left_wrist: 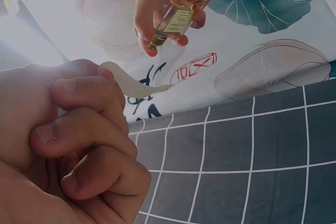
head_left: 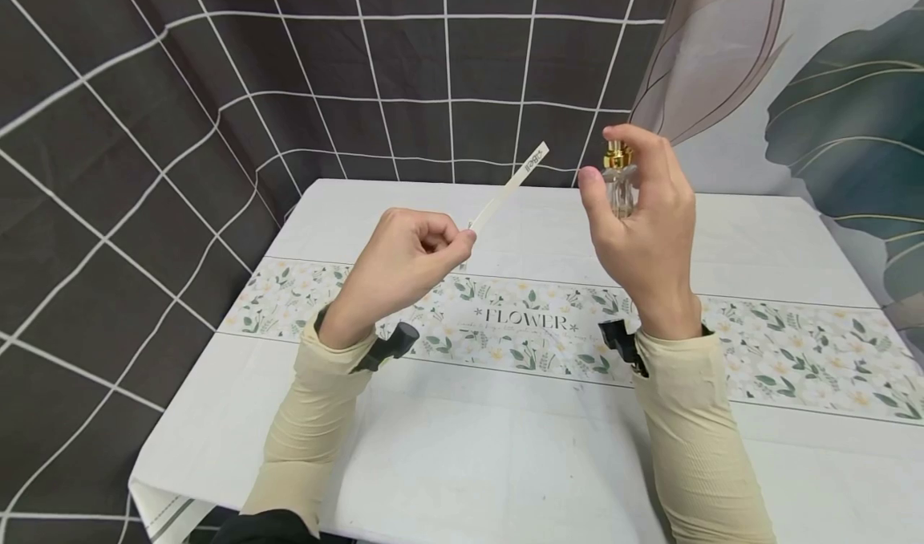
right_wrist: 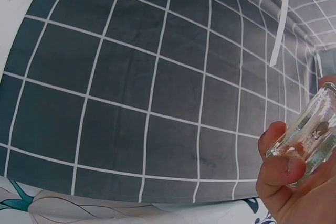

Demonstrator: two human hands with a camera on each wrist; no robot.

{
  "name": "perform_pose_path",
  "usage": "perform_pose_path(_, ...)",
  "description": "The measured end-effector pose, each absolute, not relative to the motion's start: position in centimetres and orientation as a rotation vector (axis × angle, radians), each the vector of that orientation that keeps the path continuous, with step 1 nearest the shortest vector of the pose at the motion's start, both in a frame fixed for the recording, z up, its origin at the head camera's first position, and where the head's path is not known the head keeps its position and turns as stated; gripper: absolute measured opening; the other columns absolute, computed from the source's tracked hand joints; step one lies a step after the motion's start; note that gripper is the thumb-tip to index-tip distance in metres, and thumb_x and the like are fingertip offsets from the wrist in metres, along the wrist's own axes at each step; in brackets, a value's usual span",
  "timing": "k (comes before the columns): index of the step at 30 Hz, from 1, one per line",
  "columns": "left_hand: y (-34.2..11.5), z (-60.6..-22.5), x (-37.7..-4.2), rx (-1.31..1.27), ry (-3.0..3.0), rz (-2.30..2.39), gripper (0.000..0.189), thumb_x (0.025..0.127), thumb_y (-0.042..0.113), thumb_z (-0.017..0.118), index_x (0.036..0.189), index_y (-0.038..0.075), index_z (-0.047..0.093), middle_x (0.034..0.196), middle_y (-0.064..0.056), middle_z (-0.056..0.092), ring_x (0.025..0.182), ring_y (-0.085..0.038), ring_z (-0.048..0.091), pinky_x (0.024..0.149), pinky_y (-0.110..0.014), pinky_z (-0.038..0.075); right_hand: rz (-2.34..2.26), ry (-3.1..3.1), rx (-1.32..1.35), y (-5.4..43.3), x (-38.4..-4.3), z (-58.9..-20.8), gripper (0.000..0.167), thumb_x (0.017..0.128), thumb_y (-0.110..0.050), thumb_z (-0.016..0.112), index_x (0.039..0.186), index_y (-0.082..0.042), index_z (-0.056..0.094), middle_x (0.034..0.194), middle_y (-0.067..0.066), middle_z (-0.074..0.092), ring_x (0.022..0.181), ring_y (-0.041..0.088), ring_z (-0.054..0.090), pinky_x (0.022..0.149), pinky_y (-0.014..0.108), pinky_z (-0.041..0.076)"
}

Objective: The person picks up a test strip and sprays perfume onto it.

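My left hand (head_left: 404, 259) pinches the lower end of a narrow white paper test strip (head_left: 505, 188) between thumb and fingers, its other fingers curled in. Small dark writing marks the strip's upper end, which points up and to the right. To the right, my right hand (head_left: 646, 215) holds a small clear glass perfume bottle (head_left: 621, 191) upright, index fingertip on its gold spray top (head_left: 617, 155). A pale label shows on the bottle (left_wrist: 181, 19) in the left wrist view. A gap separates strip and bottle. In the right wrist view the bottle's glass base (right_wrist: 304, 140) faces the camera.
Below both hands spreads a table with a white cloth (head_left: 462, 448), crossed by a floral band (head_left: 808, 359) lettered "FLOWER". A dark curtain with a white grid (head_left: 404, 62) hangs behind and on the left. At the right is a pale leaf-patterned backdrop (head_left: 852, 127).
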State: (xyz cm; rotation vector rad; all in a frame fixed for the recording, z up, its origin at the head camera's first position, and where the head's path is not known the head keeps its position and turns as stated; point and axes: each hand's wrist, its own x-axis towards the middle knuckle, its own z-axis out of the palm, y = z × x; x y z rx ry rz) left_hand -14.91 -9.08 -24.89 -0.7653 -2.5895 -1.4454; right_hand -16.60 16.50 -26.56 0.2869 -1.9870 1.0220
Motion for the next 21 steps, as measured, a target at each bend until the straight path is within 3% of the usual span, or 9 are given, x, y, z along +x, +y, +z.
perform_pose_path(7, -9.11, -24.81, -14.84, -0.757, -2.59, -1.445, 0.031, 0.096, 0.014, 0.064, 0.065, 0.014, 0.064, 0.052, 0.003, 0.042, 0.049, -0.011, 0.034, 0.049, -0.025, 0.027, 1.032, -1.971, 0.279, 16.48, -16.6, -26.63, 0.04, 0.093, -0.026, 0.066, 0.13, -0.013, 0.064, 0.109, 0.016, 0.066, 0.085, 0.019, 0.047, 0.075, 0.029, 0.032)
perform_pose_path(21, -9.14, -24.92, -14.95, -0.758, -2.587, -1.444, 0.031, 0.096, 0.014, 0.064, 0.064, 0.013, 0.064, 0.052, 0.003, 0.042, 0.049, -0.011, 0.034, 0.049, -0.025, 0.026, 1.042, -1.978, 0.286, 16.45, -16.57, -26.57, 0.041, 0.093, -0.027, 0.066, 0.131, -0.012, 0.063, 0.11, 0.017, 0.065, 0.087, 0.017, 0.047, 0.076, 0.029, 0.032)
